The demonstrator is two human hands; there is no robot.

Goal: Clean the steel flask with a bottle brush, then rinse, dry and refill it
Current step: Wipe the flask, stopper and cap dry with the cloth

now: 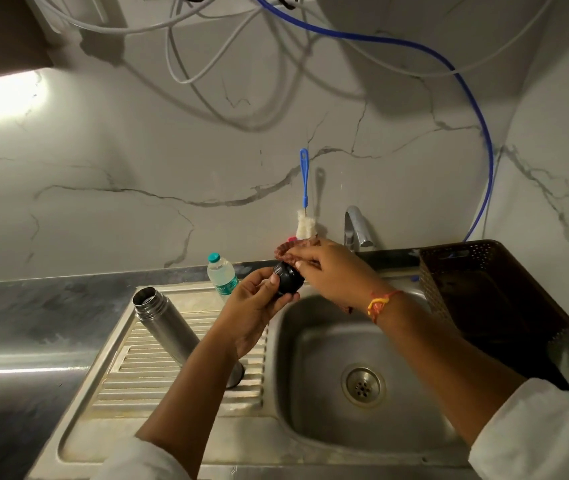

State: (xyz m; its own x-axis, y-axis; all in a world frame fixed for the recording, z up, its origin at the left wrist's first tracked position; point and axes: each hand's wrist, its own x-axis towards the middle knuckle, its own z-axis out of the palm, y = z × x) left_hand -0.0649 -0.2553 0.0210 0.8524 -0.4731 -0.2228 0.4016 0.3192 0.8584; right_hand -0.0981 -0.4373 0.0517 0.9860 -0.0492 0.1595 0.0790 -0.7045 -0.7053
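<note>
Your left hand (255, 303) grips the black cap (288, 278) at frame centre; your right hand (328, 265) pinches its top edge. Flask (165, 323) stands open on the drainboard (130, 386), left of centre. Rigid smooth steel, probably slippery when wet: take it mid-body.

White long sleeves, loose fabric: left sleeve (148, 459), right sleeve (535, 434), both ending well short of wrist. Knotted thread band (380, 303), orange, yellow, red, tied round right wrist.
</note>
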